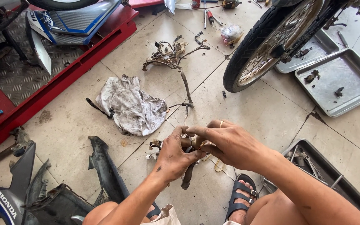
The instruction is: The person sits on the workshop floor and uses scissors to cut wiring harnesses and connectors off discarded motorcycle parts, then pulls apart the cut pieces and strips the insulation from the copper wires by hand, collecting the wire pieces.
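**Two hands locked on a wiring harness, low over the tiles**

Two hands fill the middle of my head view, and both are busy. My left hand (pixel 173 156), smudged with grease, is closed around a taped section of the wiring harness (pixel 185 89), thumb up against the bundle. My right hand (pixel 230 143) comes in from the other side, fingers pinched on the same bundle, a ring on one finger; the two hands touch at the fingertips. Harness runs away from my grip across the floor, up to a tangle of connectors and brackets, while a darker sleeved end hangs down below my left hand. Some small connectors sit just beside my left thumb.

Looking around the same view: a dirty rag (pixel 132 106) lies crumpled left of the harness, near but apart. A motorcycle wheel (pixel 267 43) stands at the upper right, spokes and tyre clear. Beyond it, two metal trays (pixel 348 89) rest on the tiles with a few small parts in them. At my right knee, another tray (pixel 313 156) holds tools, partly hidden by my forearm. Dark plastic fairing pieces (pixel 107 171) lie at the lower left, and the red lift ramp (pixel 59 85) crosses the upper left. My sandalled foot (pixel 242 200) is planted right under my hands.
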